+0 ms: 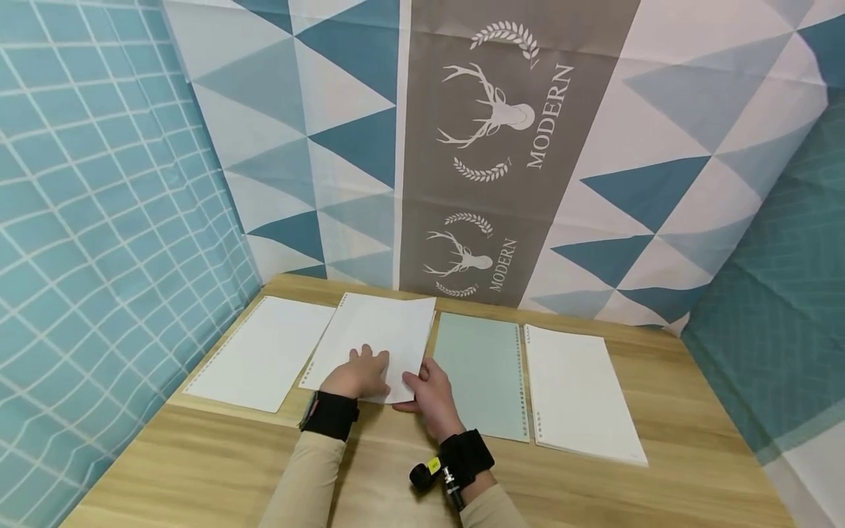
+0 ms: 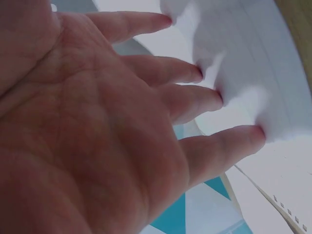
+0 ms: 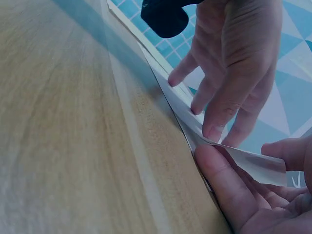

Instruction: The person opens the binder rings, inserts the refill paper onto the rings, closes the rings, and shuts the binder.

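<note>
A white loose-leaf sheet (image 1: 379, 326), with punched holes along its left edge, lies second from the left in the head view. On its lower part my left hand (image 1: 356, 375) presses with spread fingertips; the left wrist view shows those fingers (image 2: 224, 151) nearly straight against the paper (image 2: 278, 73). At the sheet's lower right corner my right hand (image 1: 434, 400) pinches the edge, thumb above and fingers beneath. The right wrist view has the sheet's near edge (image 3: 258, 168) lifted off the table and bent there. Whether one sheet or several are pinched, I cannot tell.
Left of the sheet lies another white punched stack (image 1: 264, 352), partly under it. A pale green punched sheet (image 1: 478, 374) and a further white stack (image 1: 584, 392) lie to the right. Patterned cloth (image 1: 356, 147) rises behind the wooden table (image 1: 218, 469).
</note>
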Tool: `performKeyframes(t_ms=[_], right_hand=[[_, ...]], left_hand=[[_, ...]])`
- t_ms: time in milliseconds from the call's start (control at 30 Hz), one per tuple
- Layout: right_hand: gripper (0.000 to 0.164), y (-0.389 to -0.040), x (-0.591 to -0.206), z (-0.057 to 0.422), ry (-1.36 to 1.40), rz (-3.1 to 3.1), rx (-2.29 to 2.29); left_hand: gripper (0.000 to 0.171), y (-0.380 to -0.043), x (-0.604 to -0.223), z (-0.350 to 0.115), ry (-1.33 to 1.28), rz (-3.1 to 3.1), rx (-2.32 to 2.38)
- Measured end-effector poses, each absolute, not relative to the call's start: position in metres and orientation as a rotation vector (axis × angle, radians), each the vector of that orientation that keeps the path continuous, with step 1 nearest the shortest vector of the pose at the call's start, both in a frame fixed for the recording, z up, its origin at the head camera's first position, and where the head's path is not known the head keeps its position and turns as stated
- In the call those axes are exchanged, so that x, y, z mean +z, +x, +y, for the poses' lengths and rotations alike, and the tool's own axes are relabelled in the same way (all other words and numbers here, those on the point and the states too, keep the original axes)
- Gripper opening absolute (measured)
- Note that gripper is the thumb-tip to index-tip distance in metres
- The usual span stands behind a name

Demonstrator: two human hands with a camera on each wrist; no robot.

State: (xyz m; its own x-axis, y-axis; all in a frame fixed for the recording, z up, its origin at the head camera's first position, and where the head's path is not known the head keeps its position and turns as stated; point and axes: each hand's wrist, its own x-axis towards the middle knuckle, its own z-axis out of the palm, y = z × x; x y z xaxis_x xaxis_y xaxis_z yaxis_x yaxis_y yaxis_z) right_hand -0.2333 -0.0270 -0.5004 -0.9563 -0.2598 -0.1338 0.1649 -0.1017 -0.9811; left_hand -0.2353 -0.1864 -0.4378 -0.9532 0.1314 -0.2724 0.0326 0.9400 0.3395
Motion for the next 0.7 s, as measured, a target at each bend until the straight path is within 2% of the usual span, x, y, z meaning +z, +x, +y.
performKeyframes(t_ms=[133, 700], right_hand=[[0.034, -0.233, -0.502, -0.028, -0.086, 2.054, -2.085], [0.055, -0.239, -0.503, -0.017, -0.148, 1.960, -2.156]], left_hand=[[0.066, -0.235, -0.436, -0.184, 0.160, 2.776, 0.494], [0.069, -0.236, -0.433, -0.173, 0.162, 2.798, 0.510]])
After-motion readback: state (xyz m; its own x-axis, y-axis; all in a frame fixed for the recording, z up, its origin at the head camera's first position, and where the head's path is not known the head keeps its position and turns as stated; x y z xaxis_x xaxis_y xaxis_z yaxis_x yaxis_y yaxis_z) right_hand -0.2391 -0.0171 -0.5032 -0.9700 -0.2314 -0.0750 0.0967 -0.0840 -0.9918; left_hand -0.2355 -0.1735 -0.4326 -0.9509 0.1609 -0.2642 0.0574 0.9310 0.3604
